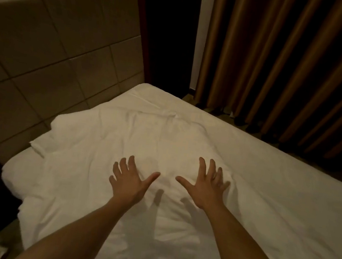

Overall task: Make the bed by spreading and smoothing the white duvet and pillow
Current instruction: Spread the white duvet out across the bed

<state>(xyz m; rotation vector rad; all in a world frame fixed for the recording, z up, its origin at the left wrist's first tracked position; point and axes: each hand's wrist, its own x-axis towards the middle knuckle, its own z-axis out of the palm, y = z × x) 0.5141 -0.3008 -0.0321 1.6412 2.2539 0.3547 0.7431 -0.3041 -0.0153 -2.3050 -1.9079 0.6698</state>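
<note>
Both hands are laid palm down with fingers straight and spread: the left hand (127,178) and the right hand (206,187) are set side by side, thumbs pointed toward each other, on the near edge of the white pillow (142,138). Nothing is gripped by either hand. The pillow is seen lying rumpled at the head of the bed, just beside the padded headboard (50,65), its far left corner puffed up. Under the forearms, the white duvet (173,238) is spread toward the camera, creased and shadowed. To the right a smoother stretch of white bedding (287,199) is seen, reaching the far bed edge. Beyond that edge, brown pleated curtains (294,58) are hung.
</note>
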